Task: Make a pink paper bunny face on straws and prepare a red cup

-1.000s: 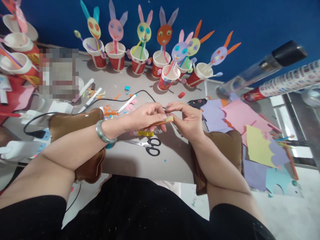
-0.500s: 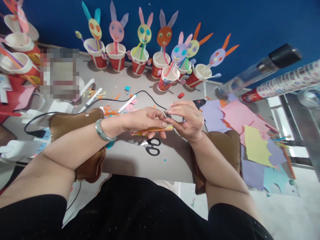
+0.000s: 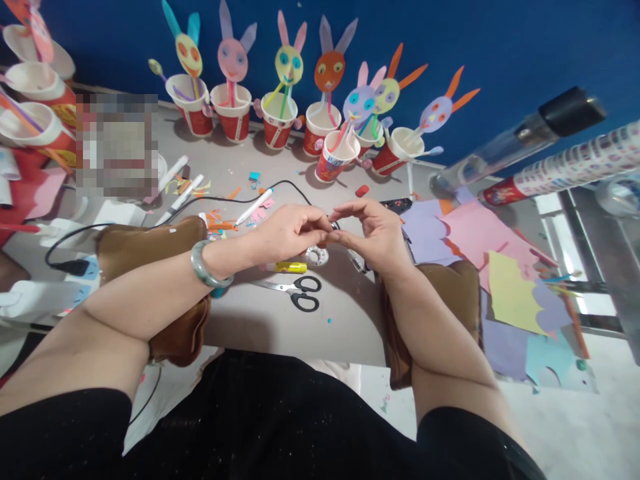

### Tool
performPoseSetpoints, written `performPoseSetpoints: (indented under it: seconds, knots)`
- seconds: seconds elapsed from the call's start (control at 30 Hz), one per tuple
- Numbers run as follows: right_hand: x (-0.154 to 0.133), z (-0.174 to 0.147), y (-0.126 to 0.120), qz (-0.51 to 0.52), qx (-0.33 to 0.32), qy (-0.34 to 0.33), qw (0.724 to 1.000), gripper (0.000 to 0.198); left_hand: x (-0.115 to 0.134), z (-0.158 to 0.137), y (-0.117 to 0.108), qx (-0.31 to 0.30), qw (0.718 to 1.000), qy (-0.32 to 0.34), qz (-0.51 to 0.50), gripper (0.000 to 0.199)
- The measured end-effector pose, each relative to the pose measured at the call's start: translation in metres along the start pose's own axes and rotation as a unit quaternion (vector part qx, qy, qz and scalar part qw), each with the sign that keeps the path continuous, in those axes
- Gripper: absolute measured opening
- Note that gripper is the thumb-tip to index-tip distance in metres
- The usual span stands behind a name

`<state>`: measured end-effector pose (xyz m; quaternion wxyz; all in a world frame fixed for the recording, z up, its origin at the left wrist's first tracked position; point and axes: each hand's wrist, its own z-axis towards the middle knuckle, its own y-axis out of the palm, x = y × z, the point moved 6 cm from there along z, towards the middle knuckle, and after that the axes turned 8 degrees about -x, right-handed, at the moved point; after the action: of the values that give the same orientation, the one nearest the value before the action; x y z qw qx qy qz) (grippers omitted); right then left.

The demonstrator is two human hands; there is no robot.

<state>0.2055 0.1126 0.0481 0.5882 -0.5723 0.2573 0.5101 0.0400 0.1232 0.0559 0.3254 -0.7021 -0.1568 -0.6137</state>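
Above the middle of the table my left hand (image 3: 290, 232) and my right hand (image 3: 376, 235) meet at the fingertips. Both are closed in a pinch on something small, mostly hidden by the fingers. Just below the left fingers lies a white round ring-shaped thing (image 3: 317, 256). A yellow tube (image 3: 291, 267), like a glue stick, rests beside it. Nearer to me are scissors with black handles (image 3: 306, 294), blades pointing left. A pale, shiny narrow object (image 3: 357, 261) lies partly under my right hand.
Red paper cups (image 3: 279, 127) with paper rabbit faces stand along the blue wall. White markers (image 3: 255, 205) and paper scraps lie left, near a black cable (image 3: 225, 198). Coloured paper sheets (image 3: 500, 233) cover the right. Brown cushions (image 3: 150, 250) sit under my forearms.
The orange and yellow strip has gone from my left hand. My left hand has turned, and its fingertips now meet those of my right. The white ring-shaped thing and yellow tube have come into view.
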Motion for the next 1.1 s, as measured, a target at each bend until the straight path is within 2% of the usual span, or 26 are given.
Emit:
performPoseSetpoints:
  seconds: [0.17, 0.43, 0.63, 0.83, 0.93, 1.1]
  knots:
    - [-0.003, 0.000, 0.001, -0.005, -0.015, 0.014, 1.000, 0.052, -0.001, -0.001, -0.002, 0.044, 0.994, 0.066, 0.075, 0.013]
    - [-0.006, 0.001, 0.008, -0.005, -0.037, 0.033, 0.999, 0.025, 0.005, -0.005, -0.011, 0.111, 0.985, 0.103, 0.084, 0.018]
    - [-0.006, 0.002, 0.009, 0.054, -0.054, 0.058, 0.995, 0.031, 0.005, -0.006, -0.012, 0.132, 0.982, 0.098, 0.093, 0.016]
    - [-0.002, -0.001, 0.008, 0.086, -0.017, 0.066, 0.994, 0.040, 0.008, -0.008, -0.012, 0.156, 0.974, 0.117, 0.117, 0.013]
    - [-0.001, -0.003, 0.009, 0.088, -0.007, 0.088, 0.992, 0.039, 0.006, -0.007, -0.012, 0.149, 0.982, 0.095, 0.061, 0.013]
    - [-0.005, -0.002, 0.007, 0.068, -0.005, 0.093, 0.993, 0.032, 0.000, -0.001, -0.007, 0.087, 0.989, 0.006, -0.121, 0.005]
